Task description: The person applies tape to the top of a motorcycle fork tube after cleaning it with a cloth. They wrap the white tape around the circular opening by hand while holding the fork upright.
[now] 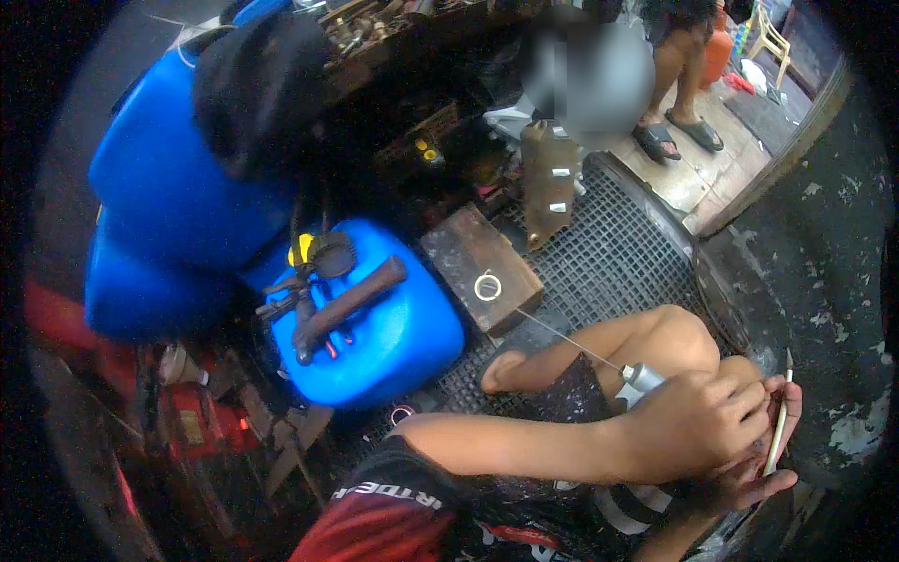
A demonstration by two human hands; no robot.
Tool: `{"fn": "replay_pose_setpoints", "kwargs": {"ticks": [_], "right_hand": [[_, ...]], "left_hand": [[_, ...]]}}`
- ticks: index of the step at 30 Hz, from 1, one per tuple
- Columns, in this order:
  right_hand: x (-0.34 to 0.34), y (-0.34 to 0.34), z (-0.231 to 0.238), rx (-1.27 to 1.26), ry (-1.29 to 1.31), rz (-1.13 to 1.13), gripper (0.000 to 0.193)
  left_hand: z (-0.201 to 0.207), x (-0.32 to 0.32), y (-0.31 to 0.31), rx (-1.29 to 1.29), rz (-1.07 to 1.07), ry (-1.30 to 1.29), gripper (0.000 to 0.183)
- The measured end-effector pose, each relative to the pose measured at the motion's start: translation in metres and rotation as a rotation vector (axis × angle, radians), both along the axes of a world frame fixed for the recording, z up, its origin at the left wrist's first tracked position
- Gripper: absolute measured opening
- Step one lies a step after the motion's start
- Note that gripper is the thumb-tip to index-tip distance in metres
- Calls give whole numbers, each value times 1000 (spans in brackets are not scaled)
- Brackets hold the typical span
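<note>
Stick point(779, 430) in right hand point(748, 477) points forward, long axis leaning slightly right.

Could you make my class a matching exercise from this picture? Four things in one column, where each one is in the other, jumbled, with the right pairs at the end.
Things
1. Pale ring
2. Dark hammer-like tool
3. Thin pale stick
4. Dark sandals

Places
A. Held in the right hand of the person wearing the camera
B. On the feet of another person
C. On the brown block
D. On top of the blue container

Right pairs: 1-C, 2-D, 3-A, 4-B
</note>
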State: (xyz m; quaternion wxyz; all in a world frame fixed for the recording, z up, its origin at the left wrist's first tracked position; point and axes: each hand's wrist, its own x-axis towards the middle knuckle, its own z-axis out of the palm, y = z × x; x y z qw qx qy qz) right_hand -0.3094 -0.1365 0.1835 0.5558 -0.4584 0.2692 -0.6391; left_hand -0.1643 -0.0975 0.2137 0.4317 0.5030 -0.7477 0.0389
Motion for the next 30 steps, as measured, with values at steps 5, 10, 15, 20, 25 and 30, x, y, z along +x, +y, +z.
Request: {"fn": "replay_pose_setpoints", "kwargs": {"ticks": [5,10,15,20,25,30], "right_hand": [[-16,-30,1,-108,291,-59,113],[-21,-44,-15,-277,310,-43,89],[-9,-44,-3,-93,307,-125,90],[-1,-37,-7,-264,387,-134,68],[0,-29,0,-278,475,-163,64],[3,-18,-4,-301,445,-178,56]], "left_hand": [[46,108,58,421,-527,197,18],[-27,185,120,1180,77,236,27],[-151,195,111,1095,855,176,12],[-196,219,68,480,1139,207,16],[-212,219,59,580,1155,227,17],[-209,195,58,670,816,354,21]]}}
